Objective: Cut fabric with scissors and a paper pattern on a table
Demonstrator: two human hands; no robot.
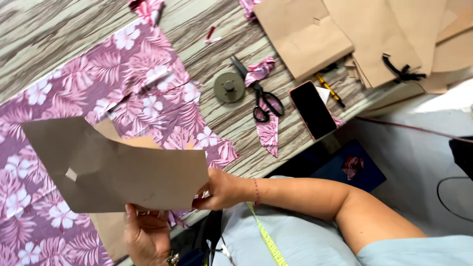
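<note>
Both hands grip a brown paper pattern piece [123, 172], held up near the person over pink floral fabric [123, 83]: left hand [145, 234] pinches its near edge, right hand [221, 189] its right corner. Black scissors [263, 101] lie far right.

light: bright, even, soft shadows | focus: slight motion blur; floor at right overexposed
</note>
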